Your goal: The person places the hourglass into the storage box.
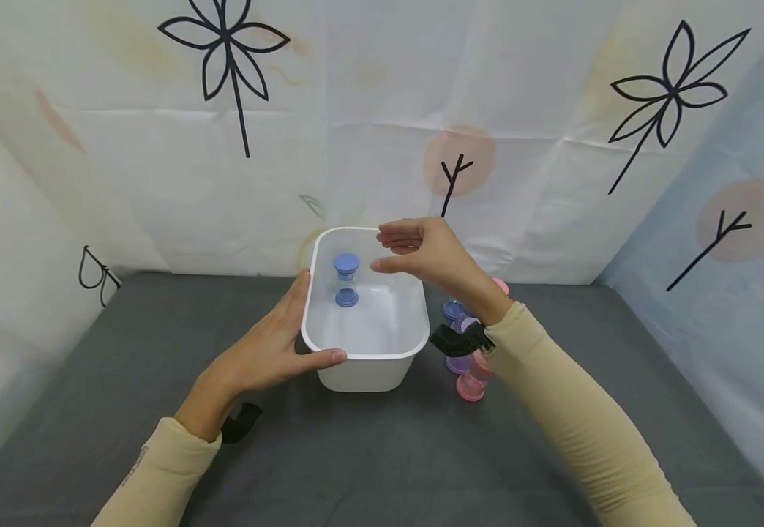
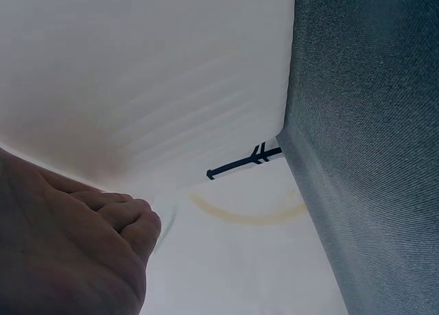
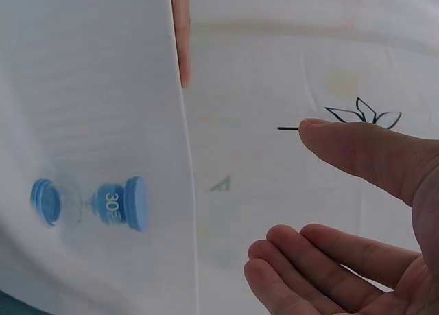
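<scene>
A white plastic tub (image 1: pixel 369 375) stands on the grey cloth. My left hand (image 1: pixel 260 351) holds its left side, fingers along the outer wall and thumb on the front rim. In the left wrist view, the fingers (image 2: pixel 130 219) lie close to the tub's pale outer wall. One blue sand timer (image 1: pixel 346 279) stands inside, towards the left; the right wrist view shows "30" on this timer (image 3: pixel 96 202). Over the tub's right back part, my right hand (image 1: pixel 424 249) hovers with nothing between its thumb and fingers, apart from the timer.
Right of the tub, partly behind my right wrist, several more sand timers stand close together, among them a pink timer (image 1: pixel 473 382), a purple timer (image 1: pixel 457 362) and a blue timer (image 1: pixel 451 309). A patterned cloth backdrop (image 1: pixel 369 146) hangs behind the table.
</scene>
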A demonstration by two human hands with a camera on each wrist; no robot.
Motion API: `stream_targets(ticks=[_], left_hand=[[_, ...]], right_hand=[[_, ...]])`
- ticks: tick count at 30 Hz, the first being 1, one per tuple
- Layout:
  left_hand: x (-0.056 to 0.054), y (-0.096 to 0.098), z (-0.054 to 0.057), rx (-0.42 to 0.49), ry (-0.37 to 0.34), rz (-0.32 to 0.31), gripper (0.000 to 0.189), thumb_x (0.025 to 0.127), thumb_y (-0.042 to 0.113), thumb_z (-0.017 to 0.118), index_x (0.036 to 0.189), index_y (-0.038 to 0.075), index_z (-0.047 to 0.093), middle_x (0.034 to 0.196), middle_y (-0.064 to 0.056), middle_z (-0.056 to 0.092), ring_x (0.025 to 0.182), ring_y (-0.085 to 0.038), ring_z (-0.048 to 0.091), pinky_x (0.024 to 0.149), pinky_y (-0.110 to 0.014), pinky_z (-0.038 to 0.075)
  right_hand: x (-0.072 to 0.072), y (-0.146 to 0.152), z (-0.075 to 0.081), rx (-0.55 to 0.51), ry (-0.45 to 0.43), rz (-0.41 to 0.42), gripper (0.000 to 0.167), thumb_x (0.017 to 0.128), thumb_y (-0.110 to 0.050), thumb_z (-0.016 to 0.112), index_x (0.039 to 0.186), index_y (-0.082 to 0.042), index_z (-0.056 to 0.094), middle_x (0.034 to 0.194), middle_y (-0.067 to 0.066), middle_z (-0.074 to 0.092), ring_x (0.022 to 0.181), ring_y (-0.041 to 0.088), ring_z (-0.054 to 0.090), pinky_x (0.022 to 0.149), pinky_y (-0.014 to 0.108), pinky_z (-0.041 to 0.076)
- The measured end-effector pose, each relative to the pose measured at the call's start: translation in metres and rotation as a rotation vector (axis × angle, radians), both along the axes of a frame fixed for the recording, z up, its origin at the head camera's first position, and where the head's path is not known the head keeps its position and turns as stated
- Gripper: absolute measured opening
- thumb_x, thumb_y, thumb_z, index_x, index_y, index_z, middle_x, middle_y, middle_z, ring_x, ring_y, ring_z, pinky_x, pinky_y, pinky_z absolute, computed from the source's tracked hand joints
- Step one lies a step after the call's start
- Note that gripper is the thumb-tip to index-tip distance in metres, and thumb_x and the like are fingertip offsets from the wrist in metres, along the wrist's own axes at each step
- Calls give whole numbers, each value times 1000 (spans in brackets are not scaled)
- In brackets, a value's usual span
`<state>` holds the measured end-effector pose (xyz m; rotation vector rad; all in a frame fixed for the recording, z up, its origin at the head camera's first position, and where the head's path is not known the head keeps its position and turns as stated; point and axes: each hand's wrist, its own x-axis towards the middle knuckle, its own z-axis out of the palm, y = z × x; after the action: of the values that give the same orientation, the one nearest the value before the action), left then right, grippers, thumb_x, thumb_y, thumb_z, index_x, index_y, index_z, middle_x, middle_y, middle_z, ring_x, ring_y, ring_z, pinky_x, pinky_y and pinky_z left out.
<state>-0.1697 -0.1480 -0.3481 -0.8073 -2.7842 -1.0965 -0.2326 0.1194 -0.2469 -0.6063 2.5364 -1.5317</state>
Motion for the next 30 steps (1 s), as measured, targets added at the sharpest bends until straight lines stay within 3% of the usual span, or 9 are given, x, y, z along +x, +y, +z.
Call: stream_targets(ticks=[7,18,23,30], left_hand=[[0,1,-1,17,29,-16,123,84,59,76,163,19,-9,170,-3,-1,153,-24,10,115,-59,26],[1,4,1,27,23,-14,123,84,59,76,163,22,-10,169,0,0,153,-22,12,116,-58,26],[1,4,1,19,25,-14,122,84,60,75,163,22,-10,169,0,-1,153,-22,10,116,-58,25],[2,1,1,11,30,-16,122,85,58,75,163,22,-11,169,-2,1,153,-24,13,115,-60,27]], right_hand=[[22,46,-20,-78,-48,-38,63,85,-12,83,141,0,57,140,16,60,129,27,58,100,33,49],[56,107,-45,-128,-14,-101,61,87,-9,82,140,3,56,137,21,60,125,24,61,95,23,50],[65,127,-55,-96,35,-125,61,87,-8,82,140,7,55,135,25,60,121,22,64,92,21,51],[68,154,-65,-114,60,-141,57,90,-5,78,139,10,54,128,10,69,112,7,67,89,21,53]])
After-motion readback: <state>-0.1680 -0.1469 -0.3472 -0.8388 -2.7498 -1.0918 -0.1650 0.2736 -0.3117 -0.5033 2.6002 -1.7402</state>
